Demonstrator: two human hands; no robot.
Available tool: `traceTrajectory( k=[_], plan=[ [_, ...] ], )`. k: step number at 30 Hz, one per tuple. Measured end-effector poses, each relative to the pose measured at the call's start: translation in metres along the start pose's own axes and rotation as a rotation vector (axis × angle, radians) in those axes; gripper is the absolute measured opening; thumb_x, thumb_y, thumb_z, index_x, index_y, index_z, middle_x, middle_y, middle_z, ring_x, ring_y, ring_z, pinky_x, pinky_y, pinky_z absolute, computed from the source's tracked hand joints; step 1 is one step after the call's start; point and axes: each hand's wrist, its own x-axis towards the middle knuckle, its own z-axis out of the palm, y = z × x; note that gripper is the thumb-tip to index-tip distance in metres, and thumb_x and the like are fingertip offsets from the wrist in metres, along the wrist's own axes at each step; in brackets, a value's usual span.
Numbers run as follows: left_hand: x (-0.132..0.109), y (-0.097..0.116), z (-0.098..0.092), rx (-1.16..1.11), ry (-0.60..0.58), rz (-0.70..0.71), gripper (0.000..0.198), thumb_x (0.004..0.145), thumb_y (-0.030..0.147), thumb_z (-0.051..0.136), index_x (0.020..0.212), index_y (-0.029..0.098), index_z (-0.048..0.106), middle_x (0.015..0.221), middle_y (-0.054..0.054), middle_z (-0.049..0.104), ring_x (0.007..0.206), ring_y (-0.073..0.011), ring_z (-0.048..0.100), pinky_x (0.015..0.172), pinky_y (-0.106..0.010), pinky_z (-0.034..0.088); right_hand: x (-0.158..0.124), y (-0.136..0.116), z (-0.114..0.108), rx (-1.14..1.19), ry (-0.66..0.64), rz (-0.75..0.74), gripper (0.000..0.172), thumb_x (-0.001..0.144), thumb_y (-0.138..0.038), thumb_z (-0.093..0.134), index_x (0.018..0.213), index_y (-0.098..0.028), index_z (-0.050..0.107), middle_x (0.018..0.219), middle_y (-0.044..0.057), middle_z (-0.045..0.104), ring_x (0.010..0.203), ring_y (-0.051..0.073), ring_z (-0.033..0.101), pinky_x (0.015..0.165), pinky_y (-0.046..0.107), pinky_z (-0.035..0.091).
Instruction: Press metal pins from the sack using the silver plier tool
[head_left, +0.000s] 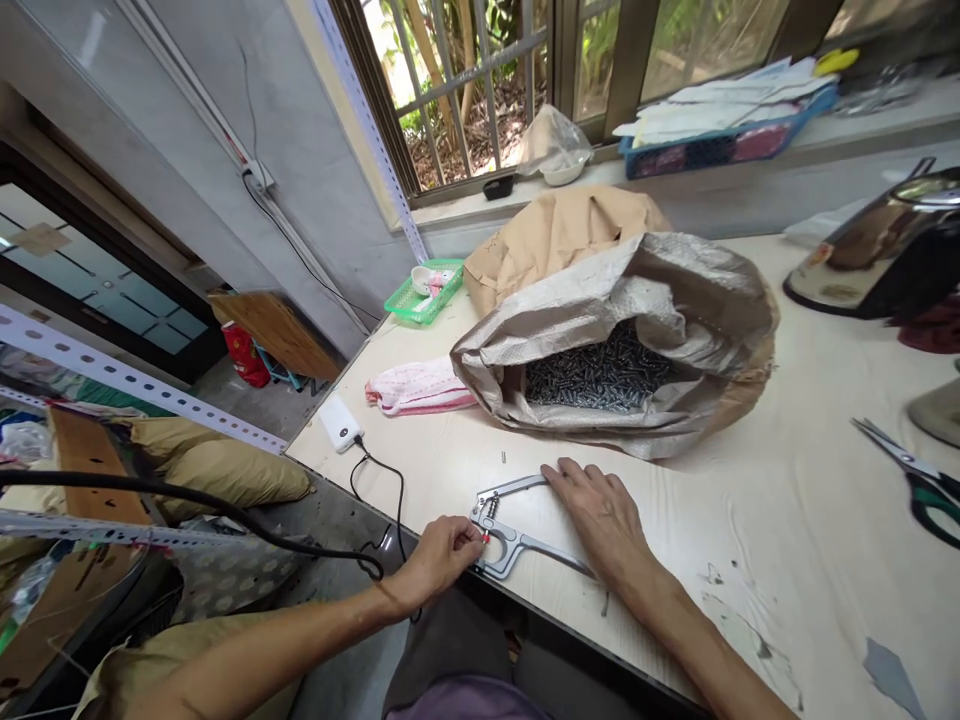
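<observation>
Grey metal hand-press pliers (517, 546) lie at the table's front edge, their two handles spread apart and a small spring near the jaw. My right hand (600, 515) holds the handles, with its fingers over the end of the upper one and the palm by the lower one. At the jaw, my left hand (450, 550) is pinched closed beside a small red piece (486, 538). Whatever lies between those fingertips is too small to make out. A tiny metal pin (504, 457) sits on the table just beyond the pliers.
An open sack (720, 390) of small dark metal pieces (600, 370) lies behind the pliers. Around it are a pink-white cloth (424, 387), a green basket (420, 315) and a white power bank (340, 422) with a black cable. Scissors (911, 475) and a kettle (870, 250) stand right.
</observation>
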Motion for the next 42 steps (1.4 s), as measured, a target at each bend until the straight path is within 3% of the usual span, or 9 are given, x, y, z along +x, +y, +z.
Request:
traceTrajectory(
  k=[5, 10, 15, 20, 24, 26, 32, 35, 42],
  plan=[
    [-0.020, -0.011, 0.021, 0.082, 0.180, 0.388, 0.019, 0.090, 0.026, 0.043, 0.085, 0.019, 0.060, 0.086, -0.006, 0.062, 0.085, -0.0192, 0.052, 0.078, -0.031, 0.043, 0.018, 0.001, 0.006, -0.008, -0.036, -0.005, 0.026, 0.082, -0.004, 0.040, 0.081, -0.021, 0.061, 0.085, 0.005, 0.059, 0.080, 0.017, 0.048, 0.070, 0.029, 0.031],
    [-0.025, -0.027, 0.039, 0.126, 0.162, 0.600, 0.021, 0.093, 0.018, 0.036, 0.093, 0.020, 0.057, 0.091, -0.007, 0.062, 0.085, -0.0190, 0.051, 0.077, -0.032, 0.045, 0.014, 0.001, 0.005, -0.006, -0.020, 0.026, 0.023, 0.083, -0.005, 0.041, 0.079, -0.021, 0.058, 0.085, 0.004, 0.057, 0.079, 0.015, 0.049, 0.069, 0.026, 0.033],
    [-0.020, -0.030, 0.034, 0.159, 0.089, 0.687, 0.026, 0.095, 0.017, 0.030, 0.093, 0.020, 0.056, 0.094, -0.008, 0.062, 0.087, -0.0180, 0.050, 0.082, -0.032, 0.044, 0.026, 0.005, 0.005, 0.045, -0.031, 0.014, 0.022, 0.087, -0.013, 0.040, 0.075, -0.022, 0.057, 0.084, 0.002, 0.057, 0.080, 0.014, 0.050, 0.067, 0.024, 0.035],
    [-0.024, -0.016, 0.018, 0.082, 0.048, 0.560, 0.023, 0.093, 0.022, 0.038, 0.091, 0.018, 0.060, 0.092, -0.009, 0.063, 0.090, -0.0188, 0.052, 0.082, -0.032, 0.044, 0.034, 0.007, 0.011, 0.108, -0.061, 0.003, 0.021, 0.088, -0.016, 0.040, 0.083, -0.021, 0.060, 0.086, 0.003, 0.058, 0.085, 0.015, 0.050, 0.069, 0.025, 0.037],
    [-0.020, -0.010, 0.005, -0.060, 0.195, 0.244, 0.019, 0.084, 0.029, 0.050, 0.079, 0.017, 0.064, 0.083, -0.006, 0.062, 0.084, -0.0179, 0.053, 0.077, -0.029, 0.045, 0.031, 0.007, 0.011, 0.133, -0.089, -0.011, 0.022, 0.087, -0.014, 0.039, 0.090, -0.021, 0.060, 0.090, 0.004, 0.059, 0.090, 0.016, 0.050, 0.070, 0.025, 0.038],
    [-0.013, -0.008, -0.001, -0.093, 0.211, 0.097, 0.018, 0.078, 0.028, 0.053, 0.072, 0.016, 0.065, 0.079, -0.004, 0.060, 0.076, -0.0165, 0.053, 0.071, -0.027, 0.044, 0.028, 0.006, 0.010, 0.140, -0.097, -0.023, 0.024, 0.087, -0.014, 0.039, 0.096, -0.022, 0.060, 0.093, 0.004, 0.059, 0.091, 0.016, 0.049, 0.071, 0.025, 0.038],
    [0.006, 0.001, -0.012, -0.107, 0.035, -0.166, 0.018, 0.066, 0.028, 0.059, 0.064, 0.012, 0.067, 0.063, 0.000, 0.058, 0.067, -0.0150, 0.052, 0.062, -0.024, 0.037, 0.025, 0.003, 0.012, 0.126, -0.086, -0.029, 0.026, 0.086, -0.010, 0.037, 0.095, -0.022, 0.059, 0.094, 0.005, 0.059, 0.090, 0.016, 0.047, 0.069, 0.026, 0.038],
    [0.009, 0.005, -0.012, -0.157, -0.018, -0.222, 0.020, 0.064, 0.030, 0.061, 0.062, 0.011, 0.067, 0.057, 0.001, 0.054, 0.063, -0.0135, 0.049, 0.059, -0.023, 0.035, 0.025, 0.001, 0.012, 0.084, -0.091, -0.026, 0.025, 0.086, -0.009, 0.038, 0.091, -0.021, 0.059, 0.092, 0.005, 0.059, 0.088, 0.016, 0.047, 0.068, 0.026, 0.037],
    [0.010, -0.003, -0.004, -0.100, -0.003, -0.213, 0.022, 0.065, 0.031, 0.059, 0.058, 0.011, 0.065, 0.051, 0.002, 0.048, 0.058, -0.0124, 0.045, 0.055, -0.023, 0.030, 0.025, -0.003, 0.011, 0.066, -0.102, -0.005, 0.022, 0.085, -0.007, 0.039, 0.081, -0.020, 0.057, 0.089, 0.006, 0.059, 0.083, 0.016, 0.045, 0.064, 0.027, 0.034]
  ],
)
